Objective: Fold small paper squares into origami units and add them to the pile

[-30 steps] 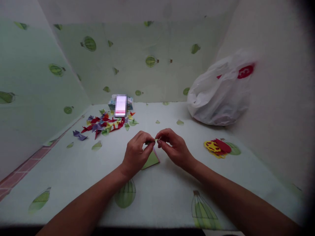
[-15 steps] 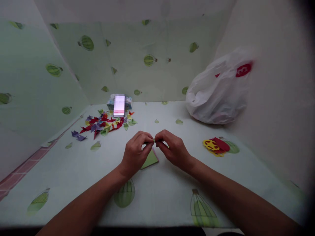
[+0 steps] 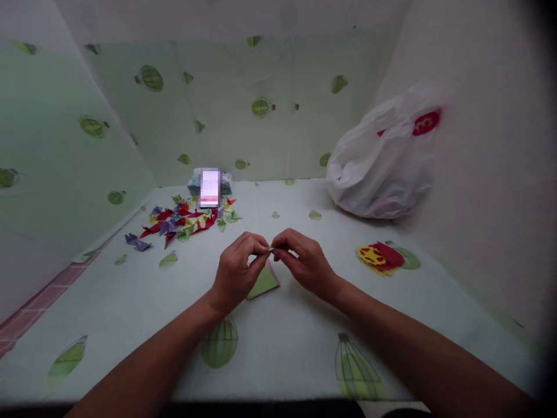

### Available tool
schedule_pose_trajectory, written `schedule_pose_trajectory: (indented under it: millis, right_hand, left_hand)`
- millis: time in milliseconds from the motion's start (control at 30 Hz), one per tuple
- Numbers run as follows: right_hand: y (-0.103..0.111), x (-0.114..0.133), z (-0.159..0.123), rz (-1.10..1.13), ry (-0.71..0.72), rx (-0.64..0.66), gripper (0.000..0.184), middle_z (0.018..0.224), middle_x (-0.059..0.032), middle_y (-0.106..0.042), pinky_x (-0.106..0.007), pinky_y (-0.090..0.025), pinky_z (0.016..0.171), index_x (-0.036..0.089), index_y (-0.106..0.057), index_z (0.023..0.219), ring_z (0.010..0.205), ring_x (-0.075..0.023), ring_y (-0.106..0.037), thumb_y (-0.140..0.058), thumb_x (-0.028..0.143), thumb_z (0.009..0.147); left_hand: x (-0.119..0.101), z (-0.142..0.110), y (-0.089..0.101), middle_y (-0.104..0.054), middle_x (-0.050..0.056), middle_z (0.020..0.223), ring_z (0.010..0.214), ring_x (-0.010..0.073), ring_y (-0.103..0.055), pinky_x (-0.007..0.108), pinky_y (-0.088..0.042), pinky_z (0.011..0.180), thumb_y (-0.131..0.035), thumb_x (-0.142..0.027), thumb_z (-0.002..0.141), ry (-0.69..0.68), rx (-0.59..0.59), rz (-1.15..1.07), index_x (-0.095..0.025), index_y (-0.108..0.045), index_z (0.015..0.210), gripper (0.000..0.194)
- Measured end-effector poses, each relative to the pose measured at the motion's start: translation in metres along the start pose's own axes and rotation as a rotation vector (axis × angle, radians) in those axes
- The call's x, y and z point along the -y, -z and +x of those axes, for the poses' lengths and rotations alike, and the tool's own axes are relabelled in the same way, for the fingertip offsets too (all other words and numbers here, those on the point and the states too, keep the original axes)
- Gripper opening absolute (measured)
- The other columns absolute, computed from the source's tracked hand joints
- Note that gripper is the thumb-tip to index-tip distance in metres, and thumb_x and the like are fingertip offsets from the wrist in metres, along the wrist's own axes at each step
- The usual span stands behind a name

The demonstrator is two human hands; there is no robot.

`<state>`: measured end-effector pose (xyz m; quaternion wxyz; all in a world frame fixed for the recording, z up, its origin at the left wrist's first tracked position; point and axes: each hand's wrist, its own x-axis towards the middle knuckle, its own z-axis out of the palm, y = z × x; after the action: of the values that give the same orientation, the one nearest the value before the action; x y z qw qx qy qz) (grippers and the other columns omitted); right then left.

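A small piece of green folded paper [image 3: 271, 249] shows between the fingertips of both hands, mostly covered by them. My left hand [image 3: 239, 264] pinches its left side, fingers closed. From the right, my right hand [image 3: 304, 258] is closed on the same paper, thumb against fingers. Below the hands, on the table, lies a stack of square green paper [image 3: 263, 283] with a pinkish edge, partly hidden behind my left hand.
Several folded paper cranes [image 3: 185, 220] in mixed colours lie heaped at the back left. A lit phone [image 3: 210, 188] leans on a tissue box [image 3: 194, 183] behind them. At the right are red and yellow cut-out shapes [image 3: 378, 258] and a white plastic bag [image 3: 383, 168].
A little more of the green paper shows between my fingertips. Both hands stay pinched together in nearly the same place; the whole view has shifted slightly.
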<state>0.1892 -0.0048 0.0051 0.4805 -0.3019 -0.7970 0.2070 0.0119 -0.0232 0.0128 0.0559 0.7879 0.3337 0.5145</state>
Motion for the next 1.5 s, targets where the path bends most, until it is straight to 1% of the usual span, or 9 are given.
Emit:
schedule_pose_trajectory:
  millis: [167, 300, 467, 800, 900, 1133, 1233, 1400, 1500]
  right_hand:
    - [0.003, 0.002, 0.0012, 0.093, -0.086, 0.032, 0.011, 0.076, 0.0006, -0.061, -0.027, -0.046, 0.064, 0.02, -0.059, 0.084, 0.066, -0.0122, -0.06, -0.058, 0.011, 0.09]
    - [0.0053, 0.0011, 0.0021, 0.071, -0.058, 0.043, 0.012, 0.078, -0.0003, -0.061, -0.027, -0.045, 0.065, 0.02, -0.059, 0.082, 0.068, -0.0125, -0.059, -0.057, 0.01, 0.09]
    - [0.0058, -0.001, 0.0027, 0.028, -0.02, 0.041, 0.013, 0.079, -0.0012, -0.06, -0.028, -0.044, 0.066, 0.02, -0.058, 0.082, 0.07, -0.0139, -0.056, -0.055, 0.01, 0.089]
    - [0.0073, 0.0009, 0.0042, 0.082, -0.047, 0.075, 0.01, 0.076, -0.0002, -0.059, -0.027, -0.044, 0.064, 0.02, -0.059, 0.083, 0.066, -0.0126, -0.057, -0.058, 0.017, 0.093]
    - [0.0074, 0.0021, 0.0046, 0.107, -0.085, 0.068, 0.013, 0.071, 0.0008, -0.06, -0.026, -0.044, 0.063, 0.02, -0.059, 0.081, 0.063, -0.012, -0.057, -0.059, 0.02, 0.093]
    - [0.0072, 0.0015, 0.0048, 0.166, -0.146, 0.055, 0.013, 0.068, 0.0013, -0.061, -0.025, -0.044, 0.061, 0.02, -0.06, 0.079, 0.062, -0.0121, -0.059, -0.061, 0.022, 0.092]
    - [0.0065, 0.0009, 0.0044, 0.207, -0.168, 0.06, 0.011, 0.07, 0.001, -0.061, -0.025, -0.045, 0.061, 0.019, -0.06, 0.08, 0.063, -0.0118, -0.059, -0.062, 0.022, 0.091]
    - [0.0057, -0.0004, 0.0037, 0.247, -0.19, 0.078, 0.011, 0.07, 0.0009, -0.061, -0.026, -0.047, 0.062, 0.019, -0.059, 0.081, 0.063, -0.0123, -0.06, -0.063, 0.023, 0.091]
    - [0.0071, 0.0003, 0.0045, 0.198, -0.149, 0.07, 0.012, 0.072, 0.0009, -0.061, -0.026, -0.047, 0.063, 0.019, -0.059, 0.081, 0.064, -0.0118, -0.06, -0.061, 0.022, 0.092]
  left_hand:
    - [0.0015, -0.0016, 0.0001, -0.064, 0.002, 0.086, 0.08, 0.0144, -0.063, 0.028, -0.05, 0.072, -0.062, -0.008, 0.087, 0.066, 0.018, -0.018, -0.02, -0.058, 0.088, 0.013]
    - [0.0031, -0.0015, 0.0006, -0.067, 0.004, 0.093, 0.084, 0.0159, -0.065, 0.029, -0.051, 0.076, -0.066, -0.011, 0.086, 0.141, 0.052, 0.002, -0.02, -0.062, 0.105, 0.022]
    - [0.0047, 0.0009, 0.0008, -0.065, 0.003, 0.083, 0.079, 0.0167, -0.063, 0.03, -0.05, 0.072, -0.065, -0.014, 0.087, 0.126, 0.069, 0.004, -0.019, -0.064, 0.089, 0.006]
    - [0.005, 0.0008, 0.0005, -0.065, 0.002, 0.08, 0.075, 0.0149, -0.062, 0.028, -0.049, 0.069, -0.066, -0.015, 0.087, 0.175, 0.061, -0.035, -0.018, -0.065, 0.085, 0.004]
    - [0.0047, 0.0011, 0.0004, -0.065, 0.002, 0.08, 0.074, 0.0143, -0.061, 0.027, -0.049, 0.068, -0.066, -0.016, 0.087, 0.223, 0.067, -0.091, -0.018, -0.066, 0.083, 0.004]
    - [0.0081, 0.0001, -0.001, -0.064, 0.002, 0.077, 0.071, 0.0142, -0.06, 0.026, -0.048, 0.065, -0.068, -0.022, 0.085, 0.446, 0.084, -0.333, -0.019, -0.067, 0.081, 0.005]
    - [0.0088, 0.0003, -0.0011, -0.063, 0.001, 0.076, 0.071, 0.0137, -0.059, 0.026, -0.048, 0.065, -0.069, -0.023, 0.084, 0.459, 0.072, -0.35, -0.019, -0.067, 0.08, 0.006]
    - [0.0063, 0.0014, 0.0002, -0.063, 0.001, 0.077, 0.071, 0.0127, -0.059, 0.025, -0.047, 0.065, -0.068, -0.021, 0.084, 0.408, 0.067, -0.314, -0.018, -0.067, 0.079, 0.006]
    - [0.0042, 0.0016, 0.0019, -0.065, 0.002, 0.078, 0.071, 0.0138, -0.062, 0.026, -0.051, 0.065, -0.068, -0.026, 0.084, 0.476, 0.115, -0.417, -0.018, -0.067, 0.086, 0.008]
